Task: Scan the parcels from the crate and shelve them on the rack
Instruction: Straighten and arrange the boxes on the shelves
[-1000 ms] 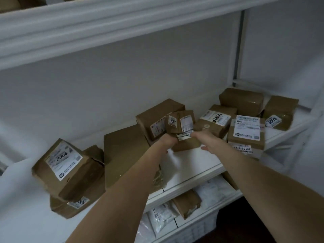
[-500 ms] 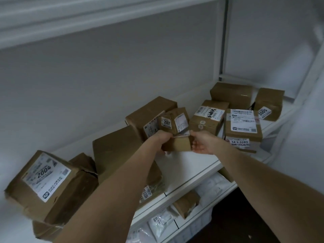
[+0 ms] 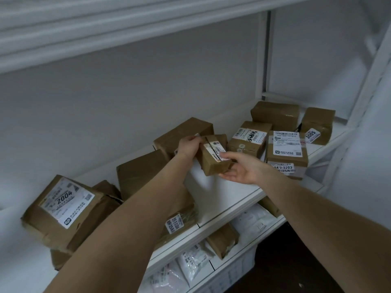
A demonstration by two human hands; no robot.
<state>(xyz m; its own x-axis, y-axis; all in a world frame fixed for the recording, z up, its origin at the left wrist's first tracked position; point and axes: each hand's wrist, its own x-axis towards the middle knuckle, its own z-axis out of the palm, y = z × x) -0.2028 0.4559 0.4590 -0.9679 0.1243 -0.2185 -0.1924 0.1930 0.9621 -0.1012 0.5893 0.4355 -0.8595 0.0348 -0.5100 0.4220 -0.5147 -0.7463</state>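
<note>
Left hand (image 3: 189, 144) grips the far end of a small box (image 3: 208, 163), fingers curled over its top edge. Right hand (image 3: 243, 168) holds the near end, palm turned up beneath it and thumb laid across the white label on top. Between them the small box sits tilted, its near end lower, over the bare middle stretch of the white rack shelf (image 3: 222, 193); whether its bottom edge touches the board cannot be told.

Just behind the left hand stands a bigger brown box (image 3: 184, 130), and a flat brown box (image 3: 139, 172) leans beside it to the left. Further left lies a crumpled parcel marked 2004 (image 3: 63, 208). Right of the small box are a box with black scribble on its label (image 3: 247, 138), a box marked 54-2-3203 (image 3: 285, 153), a box tagged 3005 (image 3: 317, 125) and a plain box at the back (image 3: 275, 115). Under the left forearm a parcel labelled 55-3-3304 (image 3: 175, 223) shows at the shelf's front edge. On the lower shelf (image 3: 211, 266) lie white mail bags (image 3: 190, 263) and a brown carton (image 3: 222, 240)
</note>
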